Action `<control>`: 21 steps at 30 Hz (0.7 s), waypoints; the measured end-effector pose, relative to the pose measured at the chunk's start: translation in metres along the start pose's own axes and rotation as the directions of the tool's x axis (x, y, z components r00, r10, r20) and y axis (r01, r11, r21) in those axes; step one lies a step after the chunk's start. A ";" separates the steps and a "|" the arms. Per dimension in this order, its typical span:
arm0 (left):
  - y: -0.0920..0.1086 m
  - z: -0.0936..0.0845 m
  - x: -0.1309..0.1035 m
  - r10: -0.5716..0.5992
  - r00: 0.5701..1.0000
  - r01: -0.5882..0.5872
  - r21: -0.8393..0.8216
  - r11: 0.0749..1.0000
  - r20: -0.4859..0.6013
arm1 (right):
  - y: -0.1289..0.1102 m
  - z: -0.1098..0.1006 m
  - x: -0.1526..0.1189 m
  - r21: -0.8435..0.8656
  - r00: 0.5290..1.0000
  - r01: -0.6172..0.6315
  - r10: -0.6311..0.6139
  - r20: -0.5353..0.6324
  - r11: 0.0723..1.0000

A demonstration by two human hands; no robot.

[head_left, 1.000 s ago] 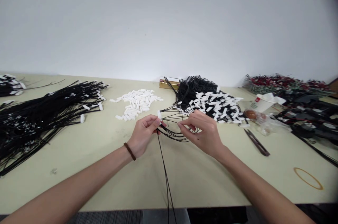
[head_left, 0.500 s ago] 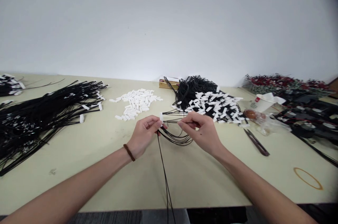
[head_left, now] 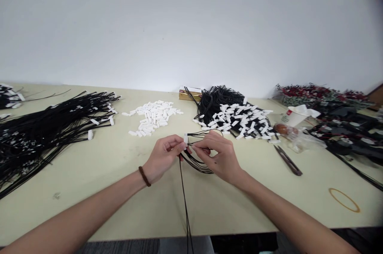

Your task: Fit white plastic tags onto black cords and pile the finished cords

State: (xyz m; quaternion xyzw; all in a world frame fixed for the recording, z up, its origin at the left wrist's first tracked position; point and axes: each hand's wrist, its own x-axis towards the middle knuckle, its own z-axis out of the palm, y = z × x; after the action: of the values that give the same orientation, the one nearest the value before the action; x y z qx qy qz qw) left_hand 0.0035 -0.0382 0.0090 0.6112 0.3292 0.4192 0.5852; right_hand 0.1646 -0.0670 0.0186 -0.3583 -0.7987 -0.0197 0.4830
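Note:
Between the thumb and fingers of my left hand [head_left: 164,154] is a white connector [head_left: 186,140], held upright over the table. Several thin black wires [head_left: 197,165] run from it and loop to the right, and a few more hang down past the table's front edge. My right hand [head_left: 220,156] pinches a black wire close to the connector's right side. Behind my hands lies a pile of loose white connectors [head_left: 154,116]. A bundle of black wires with white connectors [head_left: 239,120] rests behind my right hand.
A large heap of black cables [head_left: 54,130] covers the table's left side. At the right are dark snips [head_left: 289,161], a paper cup [head_left: 293,117], a plastic bag [head_left: 308,141], a yellow rubber band [head_left: 344,200] and red and black wiring [head_left: 344,126]. A gold box [head_left: 190,94] stands by the wall.
My right hand has moved left, bringing its pinched wire up to the connector. My left hand and the connector have shifted slightly.

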 end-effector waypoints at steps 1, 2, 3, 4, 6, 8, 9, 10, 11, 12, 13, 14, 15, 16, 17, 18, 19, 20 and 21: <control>0.000 0.000 0.000 0.004 1.000 -0.004 0.001 1.000 0.005 | 0.000 0.000 0.000 -0.002 1.000 0.004 -0.004 -0.003 1.000; -0.001 0.000 0.000 0.007 1.000 -0.007 0.001 1.000 0.008 | 0.000 0.001 0.000 -0.004 1.000 0.007 -0.007 -0.005 1.000; -0.002 -0.001 0.000 0.008 1.000 -0.008 0.000 1.000 0.011 | 0.000 0.001 0.000 -0.005 1.000 0.009 -0.009 -0.004 1.000; -0.002 -0.001 0.000 0.008 1.000 -0.008 -0.002 1.000 0.014 | 0.000 0.001 0.000 -0.006 1.000 0.011 -0.011 -0.004 1.000; -0.003 -0.001 0.000 0.006 1.000 -0.006 -0.003 1.000 0.016 | 0.000 0.001 -0.001 -0.006 1.000 0.015 -0.015 -0.004 1.000; -0.003 -0.001 0.000 0.004 1.000 -0.004 -0.004 1.000 0.015 | 0.000 0.002 -0.001 -0.007 1.000 0.021 -0.021 -0.003 1.000; -0.003 0.000 0.000 0.002 1.000 -0.002 -0.011 1.000 0.012 | 0.001 0.002 -0.001 -0.012 1.000 0.025 -0.025 -0.009 1.000; -0.002 0.000 0.000 -0.003 1.000 0.004 -0.022 1.000 0.007 | 0.002 0.002 -0.001 -0.023 0.999 0.030 -0.031 -0.015 0.999; -0.002 0.001 0.000 -0.012 1.000 0.012 -0.039 0.999 -0.001 | 0.003 0.003 -0.002 -0.044 0.999 0.038 -0.039 -0.026 0.998; -0.002 0.001 0.001 -0.025 1.000 0.024 -0.062 0.998 -0.008 | 0.004 0.003 -0.002 -0.078 0.998 0.049 -0.052 -0.041 0.996; -0.001 0.002 0.002 -0.039 0.999 0.037 -0.089 0.995 -0.021 | 0.005 0.003 -0.002 -0.125 0.995 0.063 -0.071 -0.063 0.990; -0.001 0.001 0.003 -0.055 0.998 0.050 -0.118 0.992 -0.037 | 0.005 0.004 -0.003 -0.179 0.992 0.080 -0.096 -0.082 0.981; -0.002 0.001 0.004 -0.071 0.996 0.063 -0.148 0.987 -0.053 | 0.006 0.004 -0.003 -0.234 0.987 0.102 -0.127 -0.096 0.967; -0.002 -0.001 0.005 -0.086 0.994 0.072 -0.181 0.981 -0.068 | 0.006 0.004 -0.003 -0.279 0.981 0.131 -0.165 -0.100 0.951; -0.003 -0.002 0.005 -0.098 0.992 0.079 -0.216 0.973 -0.080 | 0.006 0.005 -0.004 -0.311 0.974 0.170 -0.207 -0.090 0.935; -0.003 -0.003 0.006 -0.109 0.990 0.083 -0.253 0.964 -0.089 | 0.005 0.006 -0.005 -0.329 0.966 0.217 -0.251 -0.065 0.919; -0.004 -0.005 0.007 -0.119 0.988 0.087 -0.288 0.954 -0.095 | 0.005 0.007 -0.005 -0.336 0.956 0.264 -0.291 -0.033 0.904; -0.004 -0.006 0.008 -0.128 0.987 0.092 -0.320 0.943 -0.095 | 0.005 0.009 -0.006 -0.335 0.945 0.309 -0.328 0.000 0.890; -0.004 -0.007 0.008 -0.136 0.986 0.096 -0.346 0.933 -0.094 | 0.004 0.011 -0.007 -0.331 0.934 0.345 -0.357 0.025 0.878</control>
State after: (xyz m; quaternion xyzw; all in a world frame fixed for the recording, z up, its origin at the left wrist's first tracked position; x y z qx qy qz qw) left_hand 0.0013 -0.0278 0.0055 0.4548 0.3208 0.4692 0.6856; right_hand 0.1609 -0.0637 0.0055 -0.2830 -0.8265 -0.2470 0.4193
